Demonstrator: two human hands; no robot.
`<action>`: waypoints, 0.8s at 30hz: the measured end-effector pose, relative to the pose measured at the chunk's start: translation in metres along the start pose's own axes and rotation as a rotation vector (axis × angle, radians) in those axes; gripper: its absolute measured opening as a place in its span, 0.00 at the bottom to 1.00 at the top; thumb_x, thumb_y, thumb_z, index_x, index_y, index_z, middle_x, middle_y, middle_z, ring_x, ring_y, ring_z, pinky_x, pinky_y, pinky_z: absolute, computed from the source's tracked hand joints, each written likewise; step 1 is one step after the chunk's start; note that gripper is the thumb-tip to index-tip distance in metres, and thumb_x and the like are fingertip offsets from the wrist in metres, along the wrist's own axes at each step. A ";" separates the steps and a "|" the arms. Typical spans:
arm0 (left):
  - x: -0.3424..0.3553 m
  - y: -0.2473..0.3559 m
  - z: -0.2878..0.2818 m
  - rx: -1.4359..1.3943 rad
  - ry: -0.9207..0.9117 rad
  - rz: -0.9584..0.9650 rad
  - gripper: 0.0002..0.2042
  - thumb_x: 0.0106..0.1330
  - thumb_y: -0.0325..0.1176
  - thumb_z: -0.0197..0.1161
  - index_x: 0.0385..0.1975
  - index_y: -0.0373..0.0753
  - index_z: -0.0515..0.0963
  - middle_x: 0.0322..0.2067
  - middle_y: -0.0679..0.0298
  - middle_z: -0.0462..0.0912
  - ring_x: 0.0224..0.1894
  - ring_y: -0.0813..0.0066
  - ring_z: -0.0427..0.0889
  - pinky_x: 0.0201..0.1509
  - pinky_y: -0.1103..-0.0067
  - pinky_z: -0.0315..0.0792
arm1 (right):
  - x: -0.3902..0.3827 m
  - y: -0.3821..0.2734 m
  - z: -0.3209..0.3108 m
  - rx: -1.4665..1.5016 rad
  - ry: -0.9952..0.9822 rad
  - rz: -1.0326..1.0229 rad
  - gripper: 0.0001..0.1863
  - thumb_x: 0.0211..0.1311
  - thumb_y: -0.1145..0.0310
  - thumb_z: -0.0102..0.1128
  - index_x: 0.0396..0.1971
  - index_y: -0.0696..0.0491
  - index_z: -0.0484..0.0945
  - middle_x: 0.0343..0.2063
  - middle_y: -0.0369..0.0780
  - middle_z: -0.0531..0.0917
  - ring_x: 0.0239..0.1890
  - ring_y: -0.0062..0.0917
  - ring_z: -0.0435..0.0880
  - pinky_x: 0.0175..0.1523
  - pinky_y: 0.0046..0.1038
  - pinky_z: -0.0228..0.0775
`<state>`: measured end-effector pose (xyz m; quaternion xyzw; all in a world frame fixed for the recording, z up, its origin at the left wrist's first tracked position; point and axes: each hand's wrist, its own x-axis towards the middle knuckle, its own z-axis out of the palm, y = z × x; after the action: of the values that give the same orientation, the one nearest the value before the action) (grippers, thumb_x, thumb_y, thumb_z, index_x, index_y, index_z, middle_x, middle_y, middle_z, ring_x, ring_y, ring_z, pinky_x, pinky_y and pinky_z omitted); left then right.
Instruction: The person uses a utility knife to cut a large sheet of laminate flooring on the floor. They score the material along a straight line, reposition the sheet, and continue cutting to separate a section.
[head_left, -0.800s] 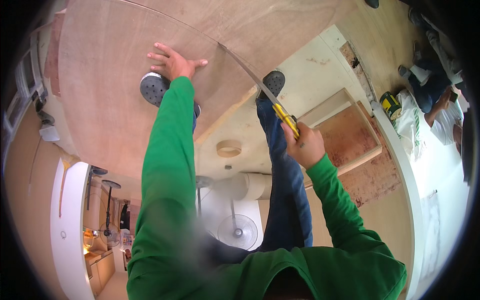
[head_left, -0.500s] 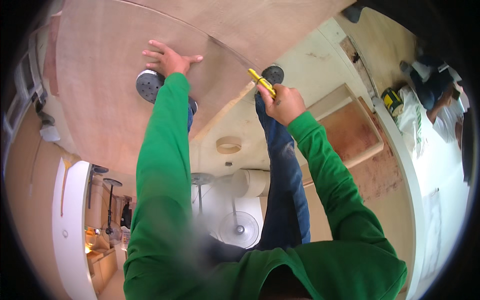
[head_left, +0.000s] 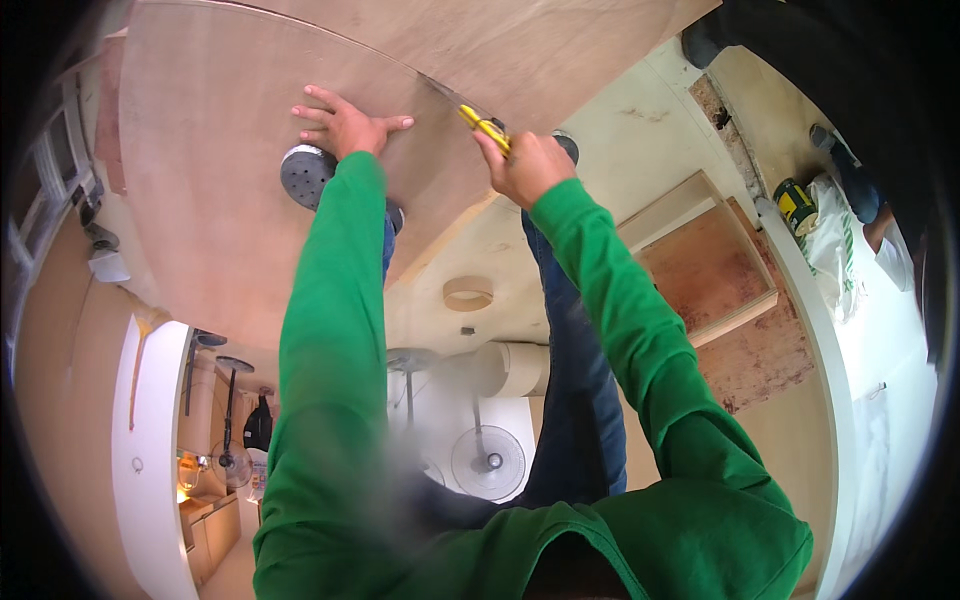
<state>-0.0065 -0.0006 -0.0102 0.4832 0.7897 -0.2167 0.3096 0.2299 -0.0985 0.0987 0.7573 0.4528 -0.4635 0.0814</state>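
A large plywood panel (head_left: 210, 180) fills the upper left, with a long curved line across it. My left hand (head_left: 342, 122) lies spread open on the panel beside my grey-soled shoe (head_left: 305, 180), below the curve. My right hand (head_left: 530, 165) is closed on the yellow handle of a handsaw (head_left: 478, 123). The saw's thin blade reaches up-left to the curved line, its tip end at the line; whether it sits down inside a cut I cannot tell.
A wooden frame (head_left: 750, 310), a round wooden ring (head_left: 468, 292), a green-and-yellow can (head_left: 795, 206) and a white sack (head_left: 835, 275) lie around me. Standing fans (head_left: 490, 460) show below. At upper right are another person's dark-clad leg (head_left: 760, 35) and someone's arm.
My right hand and saw have moved up and left along the blade's direction. My left hand stays spread on the panel. A co-worker's dark leg has come in at upper right.
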 end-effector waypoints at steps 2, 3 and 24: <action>-0.002 0.005 -0.003 -0.032 -0.009 0.014 0.88 0.32 0.54 0.95 0.83 0.39 0.23 0.81 0.28 0.24 0.80 0.13 0.35 0.85 0.41 0.46 | -0.040 0.012 -0.025 0.020 0.065 -0.031 0.32 0.73 0.42 0.66 0.24 0.59 0.85 0.21 0.57 0.84 0.24 0.56 0.87 0.31 0.51 0.80; 0.001 0.010 -0.004 -0.026 0.002 0.014 0.88 0.33 0.55 0.94 0.83 0.39 0.23 0.81 0.28 0.24 0.80 0.13 0.35 0.85 0.42 0.46 | -0.071 0.021 -0.041 0.000 0.041 0.026 0.30 0.73 0.43 0.67 0.24 0.58 0.84 0.20 0.55 0.84 0.23 0.55 0.86 0.30 0.51 0.79; 0.001 0.006 -0.002 0.033 0.001 -0.006 0.87 0.34 0.58 0.93 0.83 0.38 0.24 0.81 0.28 0.25 0.80 0.12 0.39 0.85 0.45 0.49 | -0.124 0.045 -0.074 0.053 -0.029 0.099 0.28 0.73 0.47 0.69 0.24 0.59 0.84 0.16 0.55 0.81 0.21 0.55 0.85 0.28 0.48 0.78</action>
<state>-0.0019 0.0039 -0.0092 0.4860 0.7876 -0.2303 0.3006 0.2909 -0.1601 0.2228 0.7738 0.4012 -0.4818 0.0904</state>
